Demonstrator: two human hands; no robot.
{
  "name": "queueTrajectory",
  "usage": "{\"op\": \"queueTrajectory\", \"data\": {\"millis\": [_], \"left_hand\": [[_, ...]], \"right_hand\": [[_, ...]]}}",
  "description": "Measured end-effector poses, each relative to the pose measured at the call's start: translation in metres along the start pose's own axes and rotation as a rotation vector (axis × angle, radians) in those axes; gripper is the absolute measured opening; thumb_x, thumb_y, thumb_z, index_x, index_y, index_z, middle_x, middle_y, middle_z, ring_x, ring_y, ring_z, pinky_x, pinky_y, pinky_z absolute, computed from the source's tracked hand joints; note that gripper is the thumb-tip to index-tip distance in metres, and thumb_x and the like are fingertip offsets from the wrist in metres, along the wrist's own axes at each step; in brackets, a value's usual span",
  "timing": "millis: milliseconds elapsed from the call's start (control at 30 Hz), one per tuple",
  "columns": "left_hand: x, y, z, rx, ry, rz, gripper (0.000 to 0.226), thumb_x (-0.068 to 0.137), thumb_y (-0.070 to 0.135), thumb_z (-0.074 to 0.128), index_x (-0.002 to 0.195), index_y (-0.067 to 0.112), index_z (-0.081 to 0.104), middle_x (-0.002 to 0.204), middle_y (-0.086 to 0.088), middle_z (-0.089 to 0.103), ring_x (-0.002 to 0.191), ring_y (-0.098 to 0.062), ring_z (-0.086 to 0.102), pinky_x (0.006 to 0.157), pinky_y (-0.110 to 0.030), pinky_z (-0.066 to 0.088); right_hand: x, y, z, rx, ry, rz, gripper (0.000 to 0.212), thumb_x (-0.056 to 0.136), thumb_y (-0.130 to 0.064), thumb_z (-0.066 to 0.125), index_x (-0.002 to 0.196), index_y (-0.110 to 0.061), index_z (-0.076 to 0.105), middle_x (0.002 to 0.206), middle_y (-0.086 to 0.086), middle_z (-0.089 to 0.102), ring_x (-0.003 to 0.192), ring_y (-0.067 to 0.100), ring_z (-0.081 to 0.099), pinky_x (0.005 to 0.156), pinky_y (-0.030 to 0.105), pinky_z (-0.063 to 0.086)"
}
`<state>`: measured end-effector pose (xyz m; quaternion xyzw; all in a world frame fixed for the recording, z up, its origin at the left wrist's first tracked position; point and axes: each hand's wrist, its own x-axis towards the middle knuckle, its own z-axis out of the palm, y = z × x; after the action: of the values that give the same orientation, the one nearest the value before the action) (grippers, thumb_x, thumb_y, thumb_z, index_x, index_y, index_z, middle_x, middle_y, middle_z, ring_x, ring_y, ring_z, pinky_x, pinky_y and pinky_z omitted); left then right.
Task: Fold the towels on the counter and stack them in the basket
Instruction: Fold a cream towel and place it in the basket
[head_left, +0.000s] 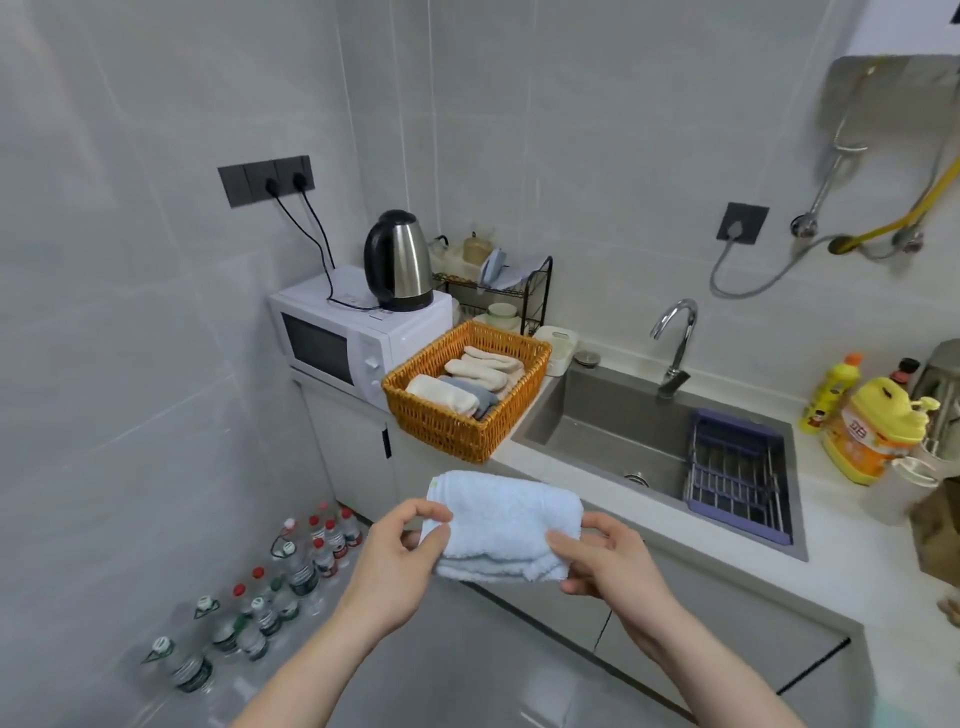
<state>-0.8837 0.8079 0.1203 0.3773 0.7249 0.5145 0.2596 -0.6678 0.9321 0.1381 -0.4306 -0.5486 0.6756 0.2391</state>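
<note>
Head view puts you at the corner of the white counter (841, 540), its front edge running from the wicker basket (452, 421) down toward your right. Your folded light blue towel (506, 525) hangs in the air in front of that edge, below and just short of the basket, with open air between the two. The basket sits on the counter corner, touching the white microwave (358, 338) on its left and bordering the sink (613, 441) on its right. Folded cream and grey towels (457, 387) already lie inside, leaving bare wicker floor along the near right wall.

A steel kettle (397, 262) stands on the microwave, its cord running up to the wall sockets (267, 179). A dish rack (737, 470) fills the sink's right end, under the tap (675, 343). Yellow detergent bottles (867, 431) stand right of the sink. Water bottles (291, 577) crowd the floor by the left wall.

Your left hand (395, 561) pinches the towel's left edge between thumb and curled fingers. Your right hand (602, 561) grips the right end, thumb on top, fingers curled beneath.
</note>
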Motion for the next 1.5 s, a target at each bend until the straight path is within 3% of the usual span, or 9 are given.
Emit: {"op": "queueTrajectory", "data": {"millis": [300,700,867,967,1033,1167,1267,1400,1500], "left_hand": [[0.122,-0.009,-0.035,0.056,-0.099,-0.022,0.014,0.098,0.024,0.062,0.101,0.037,0.068,0.056,0.008,0.032,0.048,-0.009,0.028,0.048,-0.025,0.026],[0.303,-0.01,-0.006,0.075,-0.117,-0.018,0.016,0.097,0.018,0.064,0.103,0.032,0.069,0.064,0.003,0.033,0.052,-0.007,0.031,0.047,-0.017,0.027],[0.391,0.001,0.012,0.088,-0.1,-0.007,0.018,0.096,0.017,0.065,0.101,0.033,0.069,0.076,0.011,0.058,0.049,-0.002,0.041,0.05,-0.016,0.037],[0.428,0.002,0.022,0.114,-0.106,-0.022,0.018,0.096,0.021,0.066,0.103,0.038,0.068,0.121,0.006,0.067,0.088,-0.008,0.066,0.083,-0.031,0.055],[0.447,-0.002,0.027,0.152,-0.12,-0.062,0.018,0.097,0.022,0.065,0.107,0.037,0.067,0.131,0.0,0.064,0.117,-0.026,0.062,0.101,-0.04,0.05],[0.487,-0.013,0.032,0.185,-0.165,-0.063,0.021,0.096,0.022,0.066,0.109,0.039,0.06,0.115,0.011,0.063,0.094,-0.01,0.062,0.09,-0.029,0.051],[0.521,-0.025,0.038,0.185,-0.208,-0.069,0.025,0.096,0.02,0.065,0.112,0.038,0.056,0.12,0.027,0.053,0.111,-0.011,0.058,0.096,-0.029,0.046],[0.574,-0.041,0.051,0.224,-0.275,-0.1,0.031,0.096,0.02,0.063,0.12,0.034,0.05,0.129,0.018,0.051,0.124,-0.013,0.052,0.103,-0.031,0.043],[0.614,-0.057,0.059,0.234,-0.325,-0.132,0.036,0.093,0.018,0.062,0.122,0.034,0.048,0.135,0.012,0.047,0.129,-0.012,0.049,0.104,-0.033,0.045]], "right_hand": [[0.096,-0.023,0.044,0.018,0.063,0.003,0.033,0.09,-0.021,0.076,0.116,-0.008,0.062,0.081,0.008,0.077,0.062,0.013,0.065,0.072,0.033,0.059],[0.278,-0.063,0.023,0.025,0.072,-0.005,0.035,0.088,-0.021,0.078,0.116,-0.006,0.063,0.065,-0.002,0.067,0.055,0.012,0.06,0.068,0.032,0.057],[0.367,-0.09,0.004,0.032,0.049,0.014,0.048,0.083,-0.031,0.084,0.119,-0.008,0.062,0.085,0.021,0.069,0.066,0.022,0.061,0.072,0.035,0.061],[0.414,-0.1,-0.007,0.015,0.02,0.026,0.049,0.082,-0.03,0.084,0.12,-0.007,0.061,0.082,0.02,0.062,0.067,0.025,0.059,0.07,0.036,0.058],[0.435,-0.106,-0.008,-0.021,0.012,0.039,0.044,0.085,-0.028,0.082,0.119,-0.009,0.062,0.082,0.018,0.066,0.067,0.024,0.06,0.07,0.035,0.058],[0.475,-0.109,-0.009,-0.039,0.018,0.064,0.032,0.088,-0.022,0.079,0.113,-0.008,0.064,0.067,0.007,0.063,0.062,0.021,0.057,0.071,0.038,0.056],[0.506,-0.104,-0.008,-0.059,0.044,0.094,0.033,0.087,-0.025,0.08,0.113,-0.01,0.065,0.068,0.007,0.06,0.065,0.022,0.059,0.077,0.046,0.061],[0.544,-0.098,-0.007,-0.049,0.097,0.138,0.033,0.088,-0.023,0.078,0.115,-0.012,0.062,0.068,0.004,0.069,0.065,0.018,0.065,0.074,0.038,0.064],[0.573,-0.095,-0.001,-0.043,0.159,0.189,0.034,0.09,-0.02,0.077,0.118,-0.011,0.06,0.085,0.01,0.075,0.071,0.018,0.072,0.069,0.032,0.062]]}}
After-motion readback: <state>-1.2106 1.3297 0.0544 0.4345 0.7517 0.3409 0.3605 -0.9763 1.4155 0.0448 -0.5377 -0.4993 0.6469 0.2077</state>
